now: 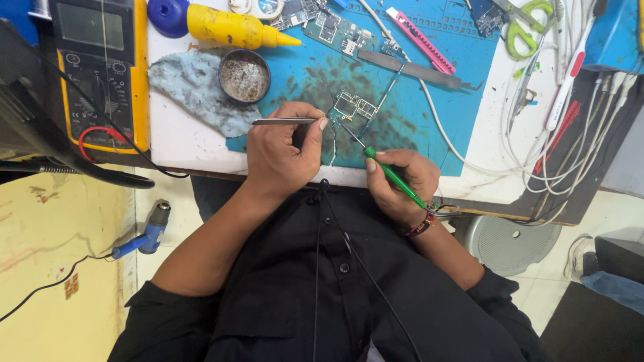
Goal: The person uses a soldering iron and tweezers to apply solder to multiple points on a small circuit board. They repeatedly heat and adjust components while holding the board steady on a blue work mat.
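— Two hands work near the front edge of the bench (181, 137). What does each one grip?

— The left hand (282, 157) pinches metal tweezers (285, 121). The right hand (399, 181) is closed around a green-handled soldering iron (392, 177).

— Where is the small circuit board (354, 107)?

— It lies on the blue mat (429, 100), just beyond the hands; the iron's tip points toward it. A round tin (244, 76) sits toward the mat's left edge, and a yellow multimeter (100, 74) is at the bench's left end.
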